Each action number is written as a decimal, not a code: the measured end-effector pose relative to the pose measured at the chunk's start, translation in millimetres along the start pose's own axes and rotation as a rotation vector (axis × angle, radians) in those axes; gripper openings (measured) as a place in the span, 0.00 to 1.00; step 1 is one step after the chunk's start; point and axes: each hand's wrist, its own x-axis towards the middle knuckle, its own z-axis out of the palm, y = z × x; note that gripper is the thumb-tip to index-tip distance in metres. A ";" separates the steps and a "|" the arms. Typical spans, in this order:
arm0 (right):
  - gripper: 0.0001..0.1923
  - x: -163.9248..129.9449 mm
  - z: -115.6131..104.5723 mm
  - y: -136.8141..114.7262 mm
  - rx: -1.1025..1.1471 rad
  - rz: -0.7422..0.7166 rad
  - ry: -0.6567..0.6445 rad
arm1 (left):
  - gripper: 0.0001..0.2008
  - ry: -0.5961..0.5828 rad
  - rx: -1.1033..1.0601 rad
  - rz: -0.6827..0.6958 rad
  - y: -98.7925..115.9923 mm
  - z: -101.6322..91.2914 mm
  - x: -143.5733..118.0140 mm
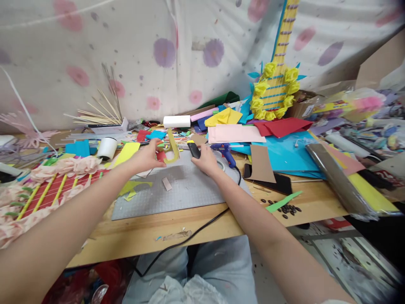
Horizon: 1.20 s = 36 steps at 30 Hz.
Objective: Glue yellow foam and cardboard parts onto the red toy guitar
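Overhead, a floral cloth (95, 50) backs the cluttered wooden table (202, 223); left hand (147, 157) pinches yellow paper (172, 147), right hand (205, 160) grips a black tool (194, 150)

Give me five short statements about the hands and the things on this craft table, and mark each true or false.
1. The left hand holds a yellow paper cutout. True.
2. The right hand grips a black-handled tool. True.
3. The blue glue gun is in the left hand. False: it lies on the table beside the right hand.
4. The grey cutting mat hangs on the wall. False: it lies flat on the wooden table.
5. A black cord runs over the table's front edge. True.
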 end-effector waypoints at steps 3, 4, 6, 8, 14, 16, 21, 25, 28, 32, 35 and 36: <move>0.26 -0.3 5.5 13.9 -0.124 -0.032 0.038 | 0.49 -0.123 0.019 -0.052 1.4 23.5 -5.0; 0.25 -0.6 9.4 16.6 -0.150 -0.051 0.041 | 0.50 -0.176 -0.010 -0.058 -1.2 26.7 -4.6; 0.23 -1.0 17.0 20.2 -0.175 -0.078 0.057 | 0.49 -0.308 -0.103 -0.073 -11.8 24.7 -0.7; 0.21 -1.3 22.0 21.8 -0.165 -0.091 0.093 | 0.40 -0.297 -0.140 -0.124 -27.9 15.4 5.9; 0.19 -6.4 18.8 20.5 -0.119 -0.080 0.163 | 0.31 -0.019 0.163 -0.354 -61.3 8.2 16.1; 0.18 -9.3 15.5 20.6 -0.116 -0.085 0.163 | 0.29 -0.020 0.240 -0.381 -59.5 15.4 15.0; 0.17 -13.6 9.8 25.2 -0.133 -0.089 0.149 | 0.29 0.046 0.252 -0.412 -46.5 24.0 12.7; 0.15 -15.6 5.3 25.9 -0.135 -0.105 0.138 | 0.29 0.406 -0.100 -0.290 -41.5 13.0 15.4; 0.13 -20.9 -0.9 18.6 -0.127 -0.176 0.095 | 0.22 0.570 -0.739 -0.347 -36.1 -4.9 15.0; 0.21 -34.0 -7.5 2.1 -0.140 -0.336 -0.023 | 0.14 0.306 -1.312 -0.314 -25.2 -25.7 -2.3; 0.28 -40.3 -4.0 -8.3 -0.160 -0.400 -0.202 | 0.18 0.180 -1.299 -0.237 -21.8 -27.7 -22.6; 0.27 -39.9 -0.7 -11.0 -0.178 -0.398 -0.230 | 0.19 0.159 -1.278 -0.222 -22.4 -26.0 -28.6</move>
